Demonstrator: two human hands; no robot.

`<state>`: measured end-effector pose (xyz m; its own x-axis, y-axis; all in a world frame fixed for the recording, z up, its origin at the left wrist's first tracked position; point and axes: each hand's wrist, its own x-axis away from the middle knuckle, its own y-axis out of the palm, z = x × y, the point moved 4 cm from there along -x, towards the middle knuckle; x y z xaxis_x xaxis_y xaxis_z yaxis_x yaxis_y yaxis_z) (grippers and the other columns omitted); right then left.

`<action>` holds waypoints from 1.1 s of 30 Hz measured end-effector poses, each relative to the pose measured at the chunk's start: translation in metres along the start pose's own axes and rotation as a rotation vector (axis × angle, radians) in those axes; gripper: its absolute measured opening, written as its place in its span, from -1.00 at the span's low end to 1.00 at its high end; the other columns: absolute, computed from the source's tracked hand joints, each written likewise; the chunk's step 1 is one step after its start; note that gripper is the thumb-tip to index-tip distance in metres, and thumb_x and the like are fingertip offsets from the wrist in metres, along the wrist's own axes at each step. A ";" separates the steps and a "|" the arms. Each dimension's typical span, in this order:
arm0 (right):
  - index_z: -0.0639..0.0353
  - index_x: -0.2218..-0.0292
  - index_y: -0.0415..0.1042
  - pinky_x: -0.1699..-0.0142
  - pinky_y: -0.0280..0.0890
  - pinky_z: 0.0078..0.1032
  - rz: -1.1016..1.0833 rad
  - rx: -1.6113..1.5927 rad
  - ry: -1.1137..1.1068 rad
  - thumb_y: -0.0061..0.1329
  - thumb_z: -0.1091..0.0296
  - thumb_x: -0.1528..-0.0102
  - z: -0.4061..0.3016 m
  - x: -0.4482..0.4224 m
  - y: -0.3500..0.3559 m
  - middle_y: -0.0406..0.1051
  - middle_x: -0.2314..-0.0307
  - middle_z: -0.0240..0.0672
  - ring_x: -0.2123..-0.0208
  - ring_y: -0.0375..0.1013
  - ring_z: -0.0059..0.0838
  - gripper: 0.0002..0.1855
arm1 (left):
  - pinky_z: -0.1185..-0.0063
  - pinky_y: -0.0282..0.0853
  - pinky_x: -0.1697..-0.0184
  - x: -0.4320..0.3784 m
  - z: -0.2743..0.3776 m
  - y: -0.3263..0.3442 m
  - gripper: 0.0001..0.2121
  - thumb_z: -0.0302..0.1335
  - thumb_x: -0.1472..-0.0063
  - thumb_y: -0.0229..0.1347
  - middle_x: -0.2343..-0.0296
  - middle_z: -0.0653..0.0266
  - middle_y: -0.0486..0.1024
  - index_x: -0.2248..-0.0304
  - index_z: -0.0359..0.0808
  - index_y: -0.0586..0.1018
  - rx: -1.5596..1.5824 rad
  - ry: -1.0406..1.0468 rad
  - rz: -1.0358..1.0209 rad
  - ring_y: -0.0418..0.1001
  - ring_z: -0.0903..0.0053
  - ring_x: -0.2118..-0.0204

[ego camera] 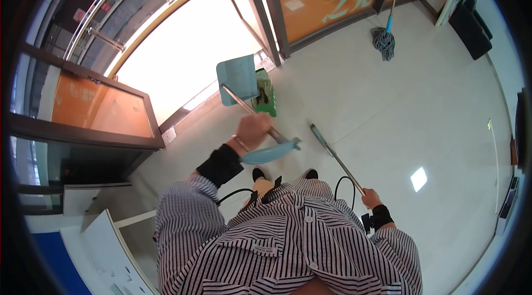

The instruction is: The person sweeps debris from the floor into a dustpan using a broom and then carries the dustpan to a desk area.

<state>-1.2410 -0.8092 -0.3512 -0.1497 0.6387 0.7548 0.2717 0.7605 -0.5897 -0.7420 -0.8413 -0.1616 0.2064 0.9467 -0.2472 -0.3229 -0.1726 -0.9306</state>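
Observation:
My left hand grips the metal pole of a long-handled blue-grey dustpan, whose pan is raised in front of the glass doorway. A light-blue curved plastic piece shows at the pole's near end, below my wrist. Down at my right side, my right hand is closed around the end of a long metal-handled floor tool. Its narrow head points away from me over the floor, seen almost edge-on, so its exact kind is unclear. Behind the dustpan stands a green printed bag, partly hidden; its contents cannot be made out.
An open glass door with a brown frame stands at the left, beside the bright doorway. A string mop leans against the orange glass panel. A black object sits by the right wall. White furniture is at lower left.

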 end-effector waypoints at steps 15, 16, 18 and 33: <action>0.19 0.26 0.36 0.42 0.38 -0.31 0.042 -0.076 0.042 -0.22 0.41 0.06 0.009 0.016 0.007 0.42 0.53 -0.06 0.56 0.45 -0.13 -0.72 | 0.45 0.39 0.46 -0.081 0.069 0.084 -0.94 -0.50 0.07 0.01 0.61 0.17 0.47 0.60 -0.26 0.50 -0.250 0.021 -0.329 0.48 0.33 0.49; 0.19 0.26 0.36 0.42 0.38 -0.31 0.050 -0.064 0.026 -0.23 0.41 0.06 0.008 0.016 0.010 0.42 0.54 -0.06 0.57 0.44 -0.13 -0.72 | 0.45 0.39 0.46 -0.083 0.073 0.087 -0.93 -0.50 0.07 0.01 0.61 0.17 0.47 0.60 -0.25 0.50 -0.207 0.076 -0.321 0.48 0.33 0.48; 0.18 0.25 0.36 0.40 0.38 -0.29 0.013 -0.117 0.084 -0.24 0.43 0.08 0.009 0.017 0.012 0.42 0.53 -0.05 0.56 0.44 -0.11 -0.70 | 0.44 0.39 0.46 -0.081 0.074 0.090 -0.92 -0.49 0.06 0.00 0.60 0.17 0.47 0.60 -0.24 0.51 -0.190 0.157 -0.311 0.48 0.32 0.48; 0.20 0.18 0.34 0.45 0.40 -0.38 0.080 0.063 -0.063 -0.23 0.41 0.07 0.013 0.009 0.017 0.43 0.50 -0.10 0.55 0.45 -0.20 -0.64 | 0.41 0.34 0.56 -0.085 0.034 0.041 -0.86 -0.41 0.05 -0.03 0.70 0.21 0.42 0.67 -0.23 0.46 -0.240 0.083 -0.059 0.46 0.32 0.59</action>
<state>-1.2505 -0.7895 -0.3583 -0.1899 0.7024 0.6860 0.2256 0.7112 -0.6658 -0.8042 -0.9197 -0.1700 0.2965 0.9333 -0.2023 -0.0819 -0.1862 -0.9791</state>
